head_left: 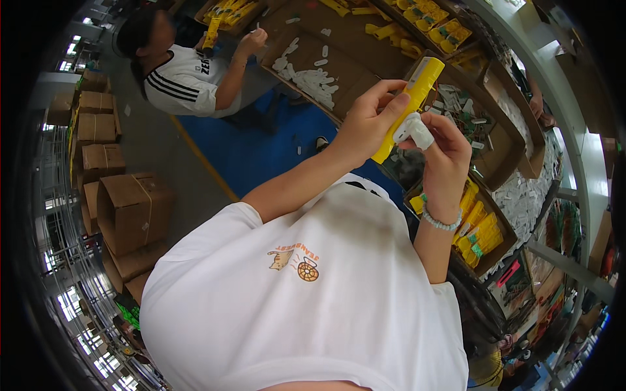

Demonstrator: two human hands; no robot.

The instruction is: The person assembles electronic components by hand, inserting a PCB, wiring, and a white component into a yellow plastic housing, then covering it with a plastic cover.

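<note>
My left hand [373, 120] is closed round a long yellow plastic casing [427, 77], which it holds up at a tilt, thumb along its side. At the casing's lower half, my right hand [448, 148] pinches a small white plastic piece [405, 125] against or just beside the yellow surface; I cannot tell whether it is seated in it. A white wrap [421, 135] covers a fingertip of the right hand, and a beaded bracelet [441, 221] circles that wrist. Below the hands, a cardboard box [501, 251] holds several yellow casings [478, 228].
A cardboard tray [277, 60] of loose white pieces [313, 81] lies ahead. Further yellow parts [394, 36] are at the back, and white parts [456, 101] fill a box to the right. At left, a co-worker [189, 78] holds a yellow casing; stacked cartons [134, 208] stand behind.
</note>
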